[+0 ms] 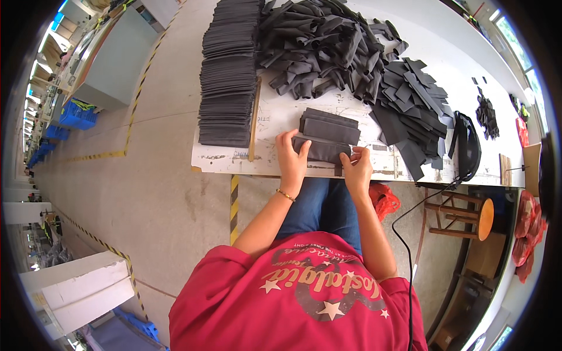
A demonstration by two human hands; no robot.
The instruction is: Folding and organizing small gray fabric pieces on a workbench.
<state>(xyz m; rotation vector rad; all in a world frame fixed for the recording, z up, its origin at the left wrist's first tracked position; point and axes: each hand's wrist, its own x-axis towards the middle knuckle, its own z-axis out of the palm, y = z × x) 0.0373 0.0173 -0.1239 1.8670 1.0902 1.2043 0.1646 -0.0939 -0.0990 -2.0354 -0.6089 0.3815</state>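
Note:
A flat black fabric piece (322, 151) lies near the table's front edge, between my two hands. My left hand (290, 157) pinches its left end, thumb on top. At the other end, the thumb and fingers of my right hand (356, 168) close on the right corner. Just beyond it sits a small stack of similar black pieces (331, 128), which neither hand touches. Beneath my right fingertips a short dark tab shows at the table edge, too small to make out.
A tall, neat row of folded black pieces (225, 88) stands at the left behind a wooden strip (254, 123). Loose black tubes (316, 44) heap at the back; flat black pieces (413, 99) spread at the right. A black corded device (466, 146) and a wooden stool (483, 219) are farther right.

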